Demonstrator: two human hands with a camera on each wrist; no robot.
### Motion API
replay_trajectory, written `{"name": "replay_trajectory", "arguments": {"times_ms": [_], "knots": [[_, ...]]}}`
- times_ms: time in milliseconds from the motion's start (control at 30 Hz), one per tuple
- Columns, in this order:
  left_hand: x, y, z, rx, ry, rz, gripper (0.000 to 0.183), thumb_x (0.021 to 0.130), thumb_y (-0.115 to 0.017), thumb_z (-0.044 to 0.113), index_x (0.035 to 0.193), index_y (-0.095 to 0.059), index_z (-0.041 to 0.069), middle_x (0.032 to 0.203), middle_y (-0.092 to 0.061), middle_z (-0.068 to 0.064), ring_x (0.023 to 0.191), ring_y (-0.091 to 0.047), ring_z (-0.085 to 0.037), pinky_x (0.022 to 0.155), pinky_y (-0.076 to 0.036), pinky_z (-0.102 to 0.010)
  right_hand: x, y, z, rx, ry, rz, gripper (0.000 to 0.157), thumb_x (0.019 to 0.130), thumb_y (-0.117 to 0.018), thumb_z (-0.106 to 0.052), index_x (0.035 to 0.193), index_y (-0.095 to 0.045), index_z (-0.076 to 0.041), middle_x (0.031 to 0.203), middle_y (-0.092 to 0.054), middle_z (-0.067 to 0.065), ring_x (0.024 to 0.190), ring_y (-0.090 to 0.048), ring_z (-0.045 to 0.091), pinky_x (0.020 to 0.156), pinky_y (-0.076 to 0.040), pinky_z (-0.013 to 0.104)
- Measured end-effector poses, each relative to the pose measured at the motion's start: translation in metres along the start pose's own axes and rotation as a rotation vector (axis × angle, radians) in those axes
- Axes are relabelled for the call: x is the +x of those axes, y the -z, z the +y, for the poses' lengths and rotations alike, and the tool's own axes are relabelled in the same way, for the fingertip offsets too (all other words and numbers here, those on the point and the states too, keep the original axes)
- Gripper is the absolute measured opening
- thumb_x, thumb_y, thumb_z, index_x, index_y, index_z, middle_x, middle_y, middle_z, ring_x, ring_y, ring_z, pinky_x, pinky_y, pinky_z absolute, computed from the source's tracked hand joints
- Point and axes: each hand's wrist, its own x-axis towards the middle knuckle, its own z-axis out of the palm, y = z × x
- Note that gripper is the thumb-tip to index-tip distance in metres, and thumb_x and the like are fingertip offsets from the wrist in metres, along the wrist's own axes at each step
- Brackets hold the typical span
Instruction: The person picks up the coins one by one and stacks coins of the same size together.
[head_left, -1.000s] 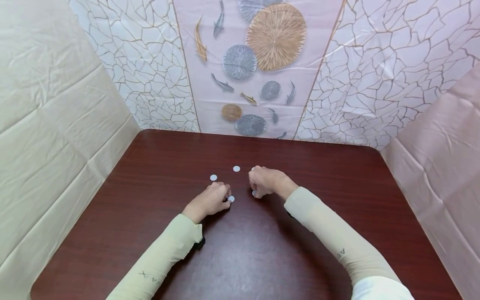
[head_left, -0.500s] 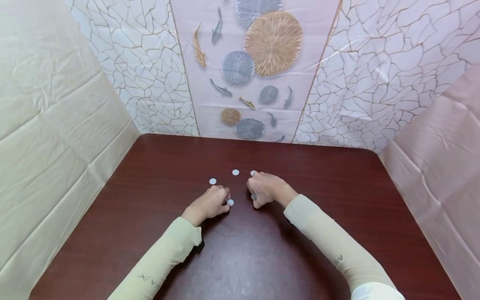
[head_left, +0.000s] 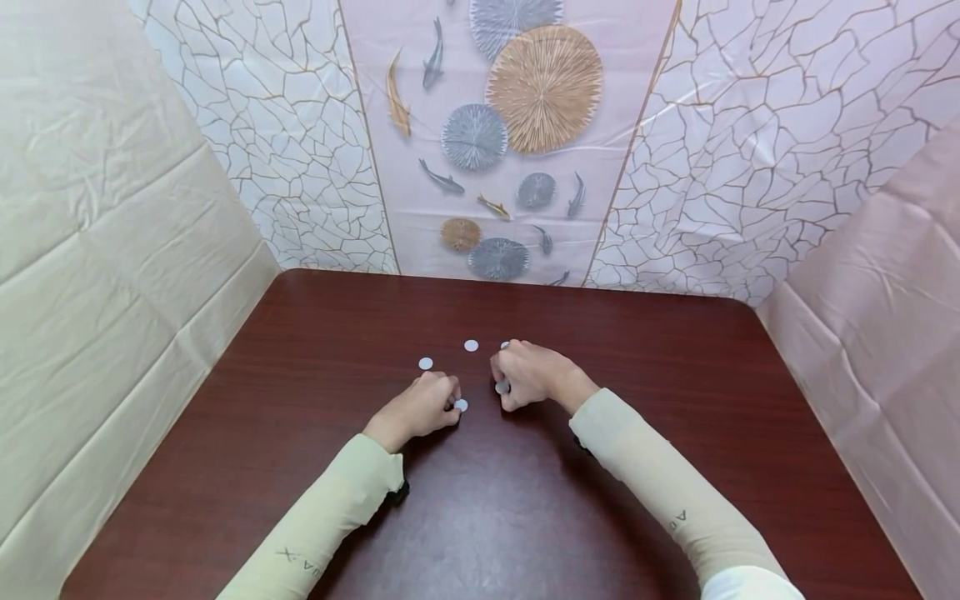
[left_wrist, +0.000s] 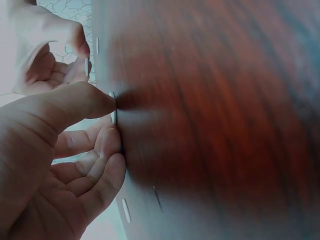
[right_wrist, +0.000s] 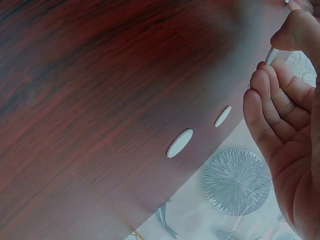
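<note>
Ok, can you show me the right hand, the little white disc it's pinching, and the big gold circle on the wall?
Right hand (head_left: 531, 372): head view, on the back of the hand.
White disc (head_left: 502, 387): head view, on its visible face.
Big gold circle (head_left: 545, 89): head view, near its centre.

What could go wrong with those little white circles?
The right hand pinches a thin white disc by its rim, so it might slip out. Another white disc lies just beyond that hand, partly hidden in the head view, so the hand could bump it by accident.
</note>
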Motion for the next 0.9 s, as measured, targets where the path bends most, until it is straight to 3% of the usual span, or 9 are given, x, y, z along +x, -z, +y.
{"name": "replay_trajectory", "arguments": {"times_ms": [467, 900], "knots": [[0.000, 0.000, -0.001, -0.019, 0.022, -0.021, 0.010, 0.090, -0.075, 0.009, 0.095, -0.068, 0.005, 0.089, -0.066, -0.004, 0.084, -0.062, -0.016, 0.076, -0.055, -0.031, 0.007, 0.000, -0.015, 0.047, 0.070, 0.055, 0.015, 0.072, -0.080, -0.020, 0.082, -0.071, -0.013, 0.070, -0.067, -0.010, 0.061, -0.058, 0.003, 0.062, -0.051, 0.021], [0.000, 0.001, -0.001, 0.000, -0.037, 0.009, 0.010, 0.085, -0.075, 0.007, 0.092, -0.067, 0.004, 0.084, -0.066, -0.003, 0.081, -0.062, -0.015, 0.072, -0.053, -0.028, 0.018, -0.004, -0.033, 0.053, 0.127, 0.084, 0.016, 0.069, -0.080, -0.018, 0.082, -0.075, -0.010, 0.074, -0.073, -0.004, 0.062, -0.058, 0.001, 0.060, -0.049, 0.017]]}}
